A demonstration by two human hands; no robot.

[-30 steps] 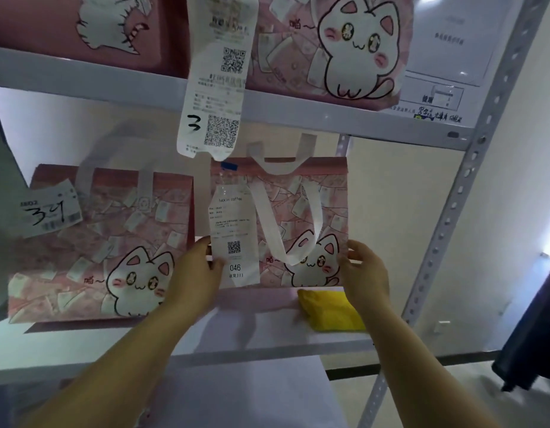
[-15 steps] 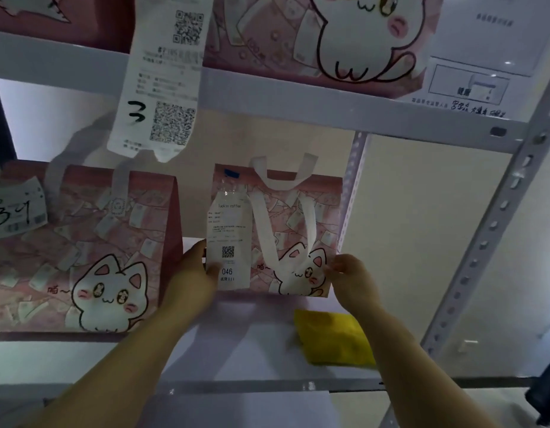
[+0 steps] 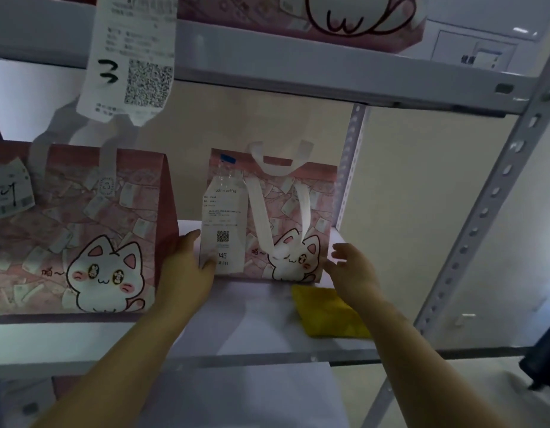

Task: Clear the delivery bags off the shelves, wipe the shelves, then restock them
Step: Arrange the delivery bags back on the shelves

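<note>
Overhead, a grey metal shelving rack (image 3: 496, 193) fills the view, its upper shelf (image 3: 298, 69) crossing the top and its middle shelf (image 3: 267, 319) lying lower, in front of the person. On the left of the middle shelf a large pink bag (image 3: 82, 227) with a cartoon cat stands upright, a handwritten tag (image 3: 8, 189) stuck near its top left. To its right, apart from it, a small pink bag (image 3: 298, 211) of the same print stands upright towards the back of the shelf, white handles drooping over its front. Another pink cat bag (image 3: 298, 13) sits on the upper shelf, mostly cut off. A long receipt (image 3: 128, 57) marked "3" hangs down over that shelf's edge.

A yellow cloth (image 3: 326, 313) lies on the middle shelf just in front of the small bag's right corner. The left hand (image 3: 187, 270) holds the small bag's lower left edge, thumb pressed on its printed receipt (image 3: 222, 223). The right hand (image 3: 354, 270) is blurred, fingers loosely spread just beside the bag's lower right edge, gripping nothing.
</note>
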